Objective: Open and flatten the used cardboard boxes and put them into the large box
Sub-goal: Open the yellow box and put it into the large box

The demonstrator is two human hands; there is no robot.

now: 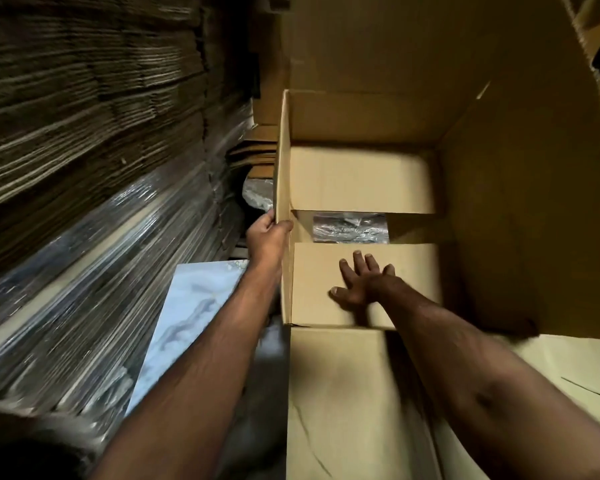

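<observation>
Stacked flat cardboard (84, 116) fills the wall left of the open cardboard box (361, 178). Left hand (269, 233) grips box's left wall w/ curled fingers; right hand (361, 282), nearer, lies flat, fingers spread, on bottom flap (326, 299). Box's long axis runs away from the person.

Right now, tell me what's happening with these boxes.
A person is working inside an open cardboard box. The left hand grips the box's left wall at its top edge, while the right hand presses flat with spread fingers on a bottom flap. The flaps are not fully closed; shiny plastic wrap shows through the gap between them. Stacks of flattened cardboard stand to the left.
</observation>
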